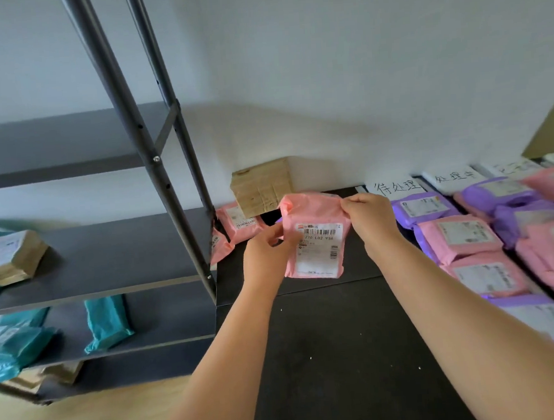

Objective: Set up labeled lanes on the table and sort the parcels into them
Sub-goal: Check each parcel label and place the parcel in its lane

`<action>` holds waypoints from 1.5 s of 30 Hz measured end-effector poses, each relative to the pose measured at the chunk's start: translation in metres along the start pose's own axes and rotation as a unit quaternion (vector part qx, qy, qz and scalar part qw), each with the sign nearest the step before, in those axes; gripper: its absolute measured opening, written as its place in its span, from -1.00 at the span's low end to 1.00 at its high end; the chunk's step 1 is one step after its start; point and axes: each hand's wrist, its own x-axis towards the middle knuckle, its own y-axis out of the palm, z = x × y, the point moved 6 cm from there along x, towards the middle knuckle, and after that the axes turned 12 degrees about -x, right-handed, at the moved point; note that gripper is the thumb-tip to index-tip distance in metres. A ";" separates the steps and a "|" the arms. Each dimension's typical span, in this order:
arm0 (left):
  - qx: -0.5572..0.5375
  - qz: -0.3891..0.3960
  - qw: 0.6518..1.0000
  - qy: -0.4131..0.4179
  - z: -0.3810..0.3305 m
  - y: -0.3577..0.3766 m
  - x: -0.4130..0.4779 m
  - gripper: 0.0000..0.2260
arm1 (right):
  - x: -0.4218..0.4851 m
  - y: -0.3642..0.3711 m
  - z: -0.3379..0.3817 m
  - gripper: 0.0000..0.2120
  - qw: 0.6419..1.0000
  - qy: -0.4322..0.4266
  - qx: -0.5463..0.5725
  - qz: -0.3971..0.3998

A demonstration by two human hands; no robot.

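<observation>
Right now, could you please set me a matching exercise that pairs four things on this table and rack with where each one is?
Things:
1. pink barcoded parcel
2. tall cardboard box
3. upright teal parcel
4. handwritten label

Places:
A. on a lower rack shelf
B. held between the left hand and right hand
C. at the head of a row of parcels
D. at the back of the table, against the wall

Pairs: 1-B, 2-D, 3-A, 4-C
</observation>
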 end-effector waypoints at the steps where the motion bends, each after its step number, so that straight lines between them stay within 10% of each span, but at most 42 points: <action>1: -0.003 -0.006 1.000 0.004 -0.005 -0.001 -0.005 -0.74 | -0.005 -0.005 0.001 -0.84 1.000 0.006 0.005 -0.003; 21: -0.119 -0.148 0.978 0.084 -0.101 0.038 -0.076 -0.73 | -0.065 -0.103 0.023 -0.75 0.992 -0.113 0.060 0.012; 45: -0.169 -0.088 0.978 0.089 -0.134 0.043 -0.121 -0.82 | -0.092 -0.165 0.047 -0.51 0.966 -0.182 0.150 -0.107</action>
